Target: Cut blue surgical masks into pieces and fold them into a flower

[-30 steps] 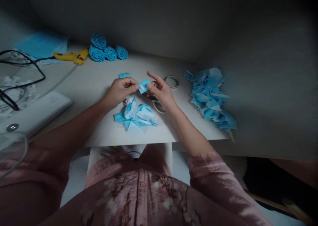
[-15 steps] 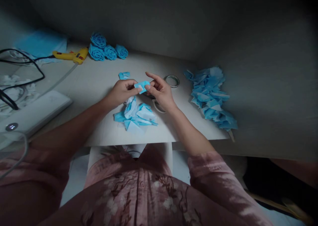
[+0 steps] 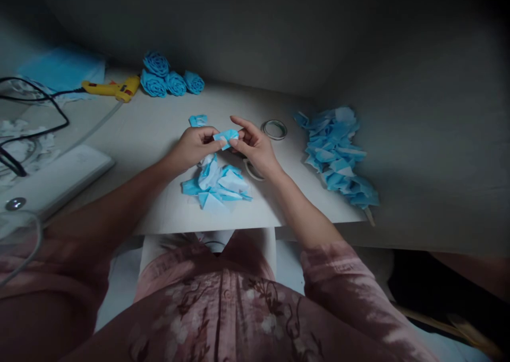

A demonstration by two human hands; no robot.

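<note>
A small blue piece with a pale underside (image 3: 226,137), looking like folded paper or thin fabric, is pinched between both hands above the table. My left hand (image 3: 194,145) grips its left edge, thumb in front. My right hand (image 3: 255,145) pinches the right side between thumb and fingers, its index finger raised. Just below lies a loose heap of blue and white pieces (image 3: 217,184). Another small folded blue piece (image 3: 198,120) rests behind my left hand. A tape roll (image 3: 274,129) lies beyond my right hand, and a second ring (image 3: 254,171) is partly hidden under that wrist.
Several rolled blue flowers (image 3: 165,78) sit at the back, beside a yellow glue gun (image 3: 113,88) with its cord. A long pile of blue pieces (image 3: 338,155) lies at the right. At left are a white box (image 3: 59,179), black cable (image 3: 59,110) and blue sheets (image 3: 64,67).
Both hands hold the blue piece much as before; my right fingers have shifted slightly on it. The whole view has drifted a little to the left.
</note>
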